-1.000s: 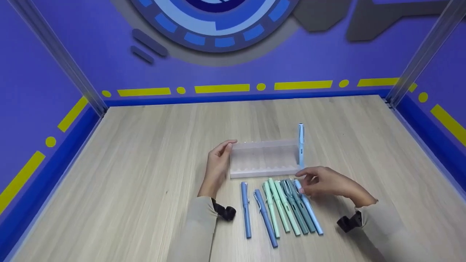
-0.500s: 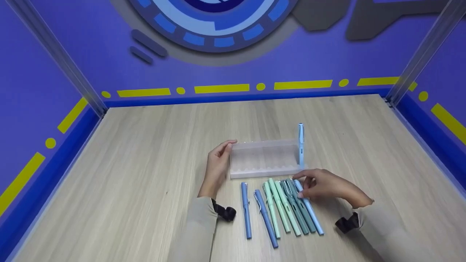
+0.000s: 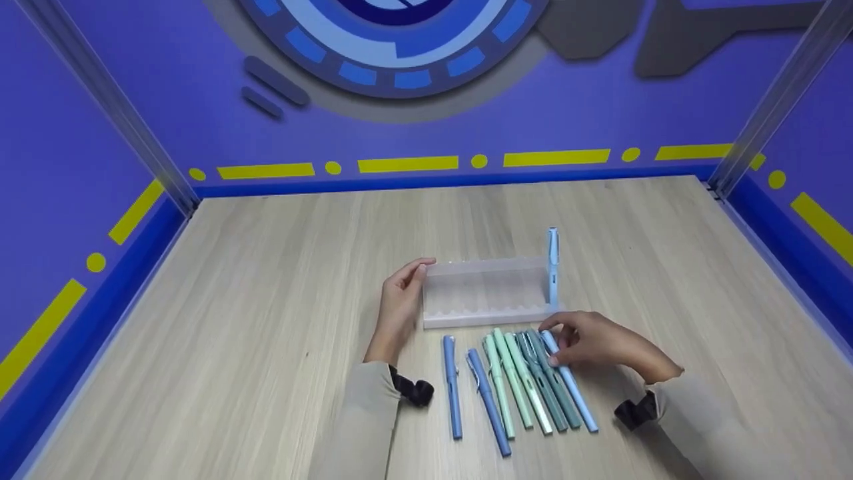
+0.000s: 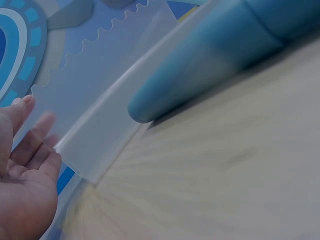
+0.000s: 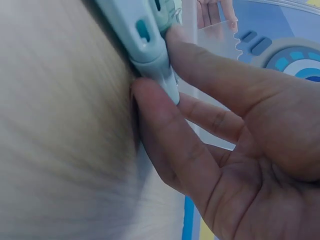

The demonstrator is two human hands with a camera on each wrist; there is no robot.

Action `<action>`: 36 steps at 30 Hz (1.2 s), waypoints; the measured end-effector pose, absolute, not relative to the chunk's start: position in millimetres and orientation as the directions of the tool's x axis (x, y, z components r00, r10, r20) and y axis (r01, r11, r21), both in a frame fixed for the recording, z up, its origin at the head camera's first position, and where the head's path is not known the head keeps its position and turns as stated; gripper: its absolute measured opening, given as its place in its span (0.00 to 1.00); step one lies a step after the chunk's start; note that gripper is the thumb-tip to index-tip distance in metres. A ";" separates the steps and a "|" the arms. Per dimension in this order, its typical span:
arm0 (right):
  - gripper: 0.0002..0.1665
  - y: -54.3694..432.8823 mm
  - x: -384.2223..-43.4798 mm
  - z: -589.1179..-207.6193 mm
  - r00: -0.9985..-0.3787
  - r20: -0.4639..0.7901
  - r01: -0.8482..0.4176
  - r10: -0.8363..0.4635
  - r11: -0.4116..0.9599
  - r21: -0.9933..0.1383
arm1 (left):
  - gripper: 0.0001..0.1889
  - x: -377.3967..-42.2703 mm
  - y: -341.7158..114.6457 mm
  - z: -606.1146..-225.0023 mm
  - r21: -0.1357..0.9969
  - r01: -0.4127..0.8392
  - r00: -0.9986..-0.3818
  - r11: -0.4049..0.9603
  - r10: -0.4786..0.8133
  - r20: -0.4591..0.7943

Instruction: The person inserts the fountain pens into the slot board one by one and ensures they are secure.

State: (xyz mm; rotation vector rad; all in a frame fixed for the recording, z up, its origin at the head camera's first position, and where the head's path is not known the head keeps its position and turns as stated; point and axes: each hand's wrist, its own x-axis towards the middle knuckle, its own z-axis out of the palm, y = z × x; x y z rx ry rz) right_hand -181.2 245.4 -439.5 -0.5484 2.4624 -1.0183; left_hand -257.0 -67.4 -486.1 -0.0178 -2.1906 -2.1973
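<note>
My left hand (image 3: 402, 300) grips the left end of a clear plastic pen rack (image 3: 490, 320); in the left wrist view its fingers curl round the scalloped panel (image 4: 95, 85). A light blue pen (image 3: 552, 267) stands upright at the rack's right end. In front of the rack my right hand (image 3: 593, 340) pinches the near-rack end of another light blue pen (image 3: 578, 393), the rightmost in a row lying on the table. The right wrist view has thumb and fingers at both sides of that pen (image 5: 145, 35). Beside it lie dark green pens (image 3: 556, 393).
Further left in the row are several mint green pens (image 3: 516, 380) and two darker blue pens (image 3: 452, 387) (image 3: 490, 403). All lie on the wooden table (image 3: 266, 300). Blue patterned walls (image 3: 413, 140) enclose the table at the back and sides.
My right hand has shifted slightly nearer to me and closed on the light blue pen, whose near end has swung slightly right. My left hand and the rack stay in place.
</note>
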 end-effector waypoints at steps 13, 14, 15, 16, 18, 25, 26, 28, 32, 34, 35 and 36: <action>0.26 247.0 -179.7 -441.9 -0.848 -0.256 -0.127 -0.465 0.646 -0.753 | 0.12 -256.6 -66.8 -487.3 1.000 0.031 -0.999 -0.004 -0.019 0.031; 0.25 247.2 -179.7 -442.0 -0.848 -0.253 -0.129 -0.465 0.645 -0.753 | 0.12 -256.6 -66.9 -487.6 0.999 0.032 -0.999 -0.005 -0.020 0.032; 0.25 247.4 -179.6 -442.2 -0.848 -0.251 -0.131 -0.467 0.644 -0.754 | 0.12 -256.6 -66.9 -487.8 0.999 0.035 -0.999 -0.005 -0.020 0.035; 0.25 247.6 -179.5 -442.2 -0.847 -0.250 -0.132 -0.469 0.641 -0.756 | 0.12 -256.6 -66.8 -487.9 0.999 0.037 -0.999 -0.007 -0.020 0.037; 0.24 248.3 -179.3 -442.3 -0.845 -0.245 -0.136 -0.475 0.635 -0.760 | 0.13 -256.9 -66.3 -488.0 0.999 0.039 -0.999 -0.012 -0.021 0.039; 0.24 249.8 -178.9 -442.8 -0.844 -0.218 -0.154 -0.490 0.611 -0.777 | 0.13 -258.1 -65.4 -487.6 0.999 0.040 -0.999 -0.031 -0.023 0.040; 0.24 249.9 -179.0 -442.8 -0.845 -0.218 -0.149 -0.488 0.607 -0.781 | 0.13 -258.3 -65.5 -487.5 0.999 0.040 -0.999 -0.033 -0.024 0.040; 0.24 250.4 -179.1 -442.9 -0.847 -0.223 -0.135 -0.482 0.602 -0.787 | 0.13 -258.4 -65.6 -487.3 0.999 0.040 -0.999 -0.037 -0.024 0.039; 0.24 252.0 -179.8 -443.7 -0.845 -0.238 -0.106 -0.478 0.586 -0.803 | 0.13 -259.0 -65.7 -487.4 0.998 0.038 -0.999 -0.047 -0.025 0.037; 0.24 253.3 -180.3 -444.7 -0.843 -0.238 -0.102 -0.483 0.576 -0.811 | 0.14 -259.4 -65.7 -487.6 0.998 0.039 -0.999 -0.057 -0.022 0.038; 0.24 254.0 -180.7 -445.3 -0.841 -0.236 -0.099 -0.487 0.567 -0.818 | 0.14 -259.6 -65.9 -487.7 0.997 0.042 -0.999 -0.057 -0.020 0.041; 0.24 254.8 -181.2 -445.9 -0.839 -0.234 -0.097 -0.492 0.558 -0.824 | 0.14 -259.7 -66.1 -487.6 0.997 0.044 -0.999 -0.059 -0.017 0.043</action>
